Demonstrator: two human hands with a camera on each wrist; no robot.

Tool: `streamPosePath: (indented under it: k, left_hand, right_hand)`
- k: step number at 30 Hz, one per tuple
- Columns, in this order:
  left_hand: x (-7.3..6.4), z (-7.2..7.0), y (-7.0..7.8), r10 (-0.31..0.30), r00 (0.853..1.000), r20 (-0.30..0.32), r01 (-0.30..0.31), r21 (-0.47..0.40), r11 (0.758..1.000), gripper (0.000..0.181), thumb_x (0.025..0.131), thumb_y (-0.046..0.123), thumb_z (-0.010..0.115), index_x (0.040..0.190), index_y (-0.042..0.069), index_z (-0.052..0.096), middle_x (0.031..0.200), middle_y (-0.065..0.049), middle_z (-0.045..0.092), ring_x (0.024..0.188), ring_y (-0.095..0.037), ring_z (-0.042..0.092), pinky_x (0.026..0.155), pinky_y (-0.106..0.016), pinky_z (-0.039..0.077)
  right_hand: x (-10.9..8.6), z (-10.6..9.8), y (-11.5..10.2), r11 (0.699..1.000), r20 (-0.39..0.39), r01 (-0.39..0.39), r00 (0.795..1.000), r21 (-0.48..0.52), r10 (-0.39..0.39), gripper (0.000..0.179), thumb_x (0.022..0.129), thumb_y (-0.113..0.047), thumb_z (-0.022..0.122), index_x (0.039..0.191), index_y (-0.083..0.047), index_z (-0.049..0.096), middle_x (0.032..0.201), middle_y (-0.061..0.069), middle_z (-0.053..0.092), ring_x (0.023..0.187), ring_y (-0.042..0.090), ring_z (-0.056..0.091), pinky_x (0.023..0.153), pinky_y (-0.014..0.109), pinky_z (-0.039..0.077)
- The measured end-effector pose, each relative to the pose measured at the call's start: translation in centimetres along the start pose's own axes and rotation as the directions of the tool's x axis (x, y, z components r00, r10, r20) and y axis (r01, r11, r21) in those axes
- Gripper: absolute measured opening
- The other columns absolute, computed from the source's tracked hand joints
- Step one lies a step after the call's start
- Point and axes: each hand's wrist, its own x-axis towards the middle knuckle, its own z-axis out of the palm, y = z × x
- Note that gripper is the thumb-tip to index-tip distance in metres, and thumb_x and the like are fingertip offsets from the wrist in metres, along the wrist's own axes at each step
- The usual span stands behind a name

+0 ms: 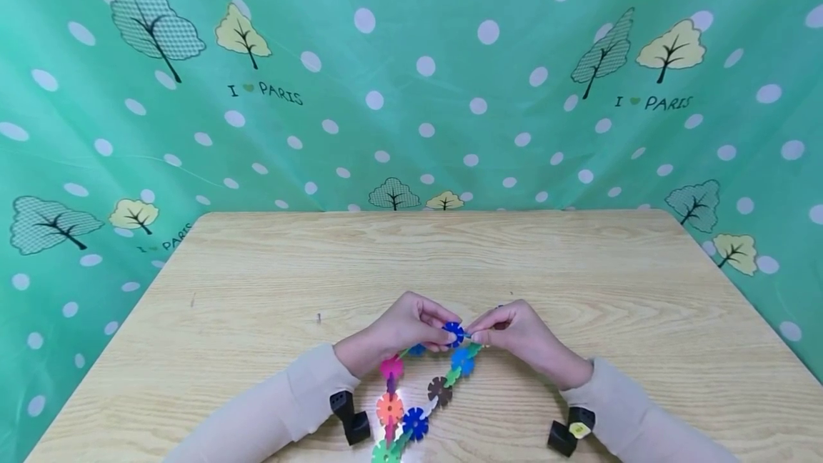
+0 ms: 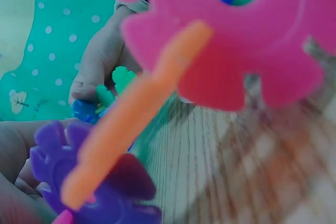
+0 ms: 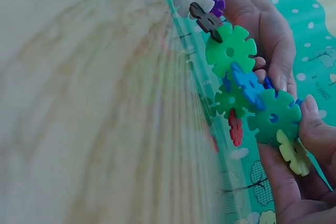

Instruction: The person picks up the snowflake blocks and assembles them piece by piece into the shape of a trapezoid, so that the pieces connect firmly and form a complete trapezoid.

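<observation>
Both hands meet over the table, working on a chain of interlocking snowflake discs. My left hand [image 1: 418, 324] pinches a dark blue disc [image 1: 453, 334] between thumb and fingers. Close beside it, my right hand [image 1: 517, 334] pinches a green disc [image 3: 273, 116], with a yellow disc [image 3: 294, 153] slotted in at its edge. From the hands the chain loops down through a light blue disc [image 1: 462, 361], a brown disc [image 1: 440, 391], an orange disc [image 1: 388, 409] and a pink disc [image 1: 391, 367]. In the left wrist view a purple disc [image 2: 105, 182] lies near the left fingers.
A wood-grain table [image 1: 289, 256] lies under the hands. Behind it hangs a green dotted cloth [image 1: 424, 113] with printed trees. Small dark specks mark the tabletop. Black devices [image 1: 349, 416] are strapped at both wrists.
</observation>
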Motion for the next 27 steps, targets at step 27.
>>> streamPosePath:
  k: [27]
  left_hand:
    - [-0.6, -0.3, 0.9, 0.093, 0.995, 0.047, -0.103, 0.302, 0.948, 0.018, 0.074, -0.005, 0.072, 0.092, 0.0, 0.07, 0.077, -0.009, 0.071, 0.067, -0.018, 0.068, 0.062, -0.029, 0.057]
  right_hand:
    - [-0.4, -0.6, -1.0, 0.994, 0.103, -0.072, 0.991, -0.077, 0.08, 0.028, 0.091, -0.02, 0.064, 0.104, 0.004, 0.067, 0.096, 0.012, 0.069, 0.085, 0.014, 0.063, 0.076, 0.023, 0.051]
